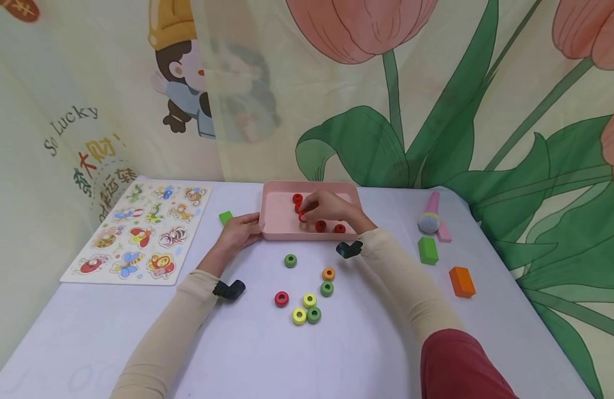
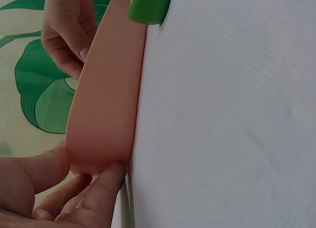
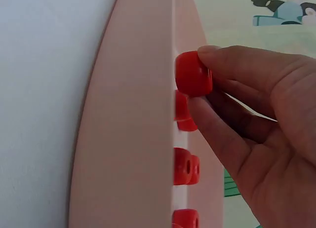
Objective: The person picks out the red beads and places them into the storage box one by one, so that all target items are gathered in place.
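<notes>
A pink tray [image 1: 279, 219] lies on the white table, with several red beads [image 1: 320, 226] inside it. At the tray's left end, my left hand [image 1: 239, 235] grips the corner; the left wrist view shows thumb and fingers [image 2: 101, 198] on either side of the wall. Over the tray, my right hand [image 1: 333, 209] pinches a red bead [image 3: 191, 74] between thumb and fingertips, just above the other beads. In front of the tray lie loose beads: a red one [image 1: 281, 299], an orange one [image 1: 328, 274], yellow ones [image 1: 299, 316] and green ones [image 1: 290, 260].
An insect picture board [image 1: 152, 235] lies at the left. A green block [image 1: 225, 217] sits by my left hand. To the right are a toy microphone [image 1: 429, 219], a pink block [image 1: 444, 233], a green block [image 1: 428, 250] and an orange block [image 1: 462, 282]. A printed curtain hangs behind.
</notes>
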Action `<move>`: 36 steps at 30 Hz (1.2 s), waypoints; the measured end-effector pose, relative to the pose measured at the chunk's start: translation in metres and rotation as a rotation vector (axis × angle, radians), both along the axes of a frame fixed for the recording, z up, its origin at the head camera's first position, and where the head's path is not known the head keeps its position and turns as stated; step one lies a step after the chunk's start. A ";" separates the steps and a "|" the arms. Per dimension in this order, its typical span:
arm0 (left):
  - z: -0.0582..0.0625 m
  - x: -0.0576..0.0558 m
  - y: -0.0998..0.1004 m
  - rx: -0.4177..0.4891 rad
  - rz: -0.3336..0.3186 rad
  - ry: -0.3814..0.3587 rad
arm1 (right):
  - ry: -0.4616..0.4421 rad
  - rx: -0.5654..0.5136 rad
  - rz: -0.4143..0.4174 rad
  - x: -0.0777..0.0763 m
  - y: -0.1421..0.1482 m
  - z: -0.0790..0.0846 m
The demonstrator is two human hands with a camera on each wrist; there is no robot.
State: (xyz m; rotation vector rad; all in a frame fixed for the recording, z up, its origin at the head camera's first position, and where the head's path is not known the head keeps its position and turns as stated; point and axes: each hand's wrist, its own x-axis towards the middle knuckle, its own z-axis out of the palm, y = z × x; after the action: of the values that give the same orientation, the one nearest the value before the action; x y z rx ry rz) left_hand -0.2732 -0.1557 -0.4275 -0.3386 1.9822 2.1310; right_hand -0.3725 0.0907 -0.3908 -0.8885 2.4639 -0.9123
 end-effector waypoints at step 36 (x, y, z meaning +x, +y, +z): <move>-0.001 0.001 -0.001 0.007 -0.014 0.011 | -0.015 0.088 -0.085 0.004 -0.007 -0.010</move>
State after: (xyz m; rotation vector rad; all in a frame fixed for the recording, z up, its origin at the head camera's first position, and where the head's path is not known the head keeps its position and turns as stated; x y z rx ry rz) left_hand -0.2726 -0.1568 -0.4286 -0.3119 1.9765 2.1357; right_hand -0.3686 0.0836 -0.4008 -0.7494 2.5245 -0.8280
